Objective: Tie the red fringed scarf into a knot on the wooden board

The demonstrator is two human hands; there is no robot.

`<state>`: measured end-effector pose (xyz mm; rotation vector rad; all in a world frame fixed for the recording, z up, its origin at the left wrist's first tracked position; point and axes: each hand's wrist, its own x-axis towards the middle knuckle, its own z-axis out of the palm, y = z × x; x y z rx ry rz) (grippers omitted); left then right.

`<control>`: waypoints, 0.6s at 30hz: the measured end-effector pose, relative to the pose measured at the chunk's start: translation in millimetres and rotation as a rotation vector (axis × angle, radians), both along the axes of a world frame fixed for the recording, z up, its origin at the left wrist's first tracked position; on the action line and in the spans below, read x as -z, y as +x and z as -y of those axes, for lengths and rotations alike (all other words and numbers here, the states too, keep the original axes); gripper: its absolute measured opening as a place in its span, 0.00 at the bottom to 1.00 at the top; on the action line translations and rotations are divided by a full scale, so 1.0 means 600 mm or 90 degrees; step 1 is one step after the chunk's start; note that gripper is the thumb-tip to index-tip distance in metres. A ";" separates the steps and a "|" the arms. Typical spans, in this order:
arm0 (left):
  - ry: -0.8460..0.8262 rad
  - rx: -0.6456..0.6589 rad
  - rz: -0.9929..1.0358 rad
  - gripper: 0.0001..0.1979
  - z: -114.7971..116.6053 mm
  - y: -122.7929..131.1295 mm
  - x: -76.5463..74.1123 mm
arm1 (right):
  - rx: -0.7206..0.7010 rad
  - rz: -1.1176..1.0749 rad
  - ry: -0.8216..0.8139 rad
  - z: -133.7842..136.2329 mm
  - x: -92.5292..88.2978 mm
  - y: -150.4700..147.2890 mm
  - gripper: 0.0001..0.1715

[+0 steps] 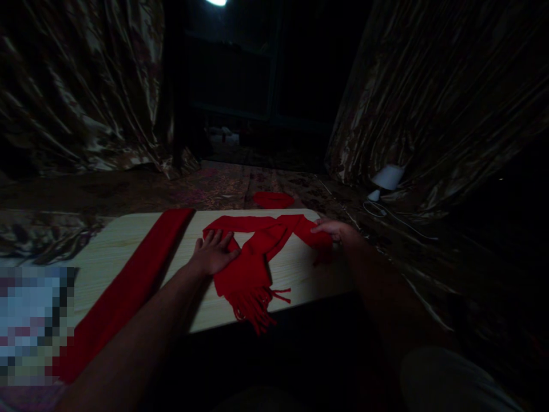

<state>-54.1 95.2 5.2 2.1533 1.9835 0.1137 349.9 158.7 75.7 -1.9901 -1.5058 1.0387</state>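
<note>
A red scarf [253, 269] lies looped and crossed over itself on a pale wooden-topped table [295, 269]. One fringed end points toward me near the table's front edge. My left hand [213, 253] rests on the scarf's left bend, palm down with fingers spread. At the table's right side, my right hand [332, 228] grips the scarf's other end, thumb on top; its remaining fingers are mostly hidden. A second long red cloth [132, 280], folded flat, runs diagonally across the table's left part, beside my left forearm.
Just beyond the far table edge lies another red cloth item [273, 199]. A small white lamp [388, 177] with a cord stands at the right rear. Patterned curtains [86, 86] hang on both sides of a dark window. A blurred-out patch covers the lower left.
</note>
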 end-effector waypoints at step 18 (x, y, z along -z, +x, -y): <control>0.013 0.008 0.000 0.43 0.006 0.000 -0.004 | -0.230 0.290 0.266 -0.031 0.059 -0.123 0.16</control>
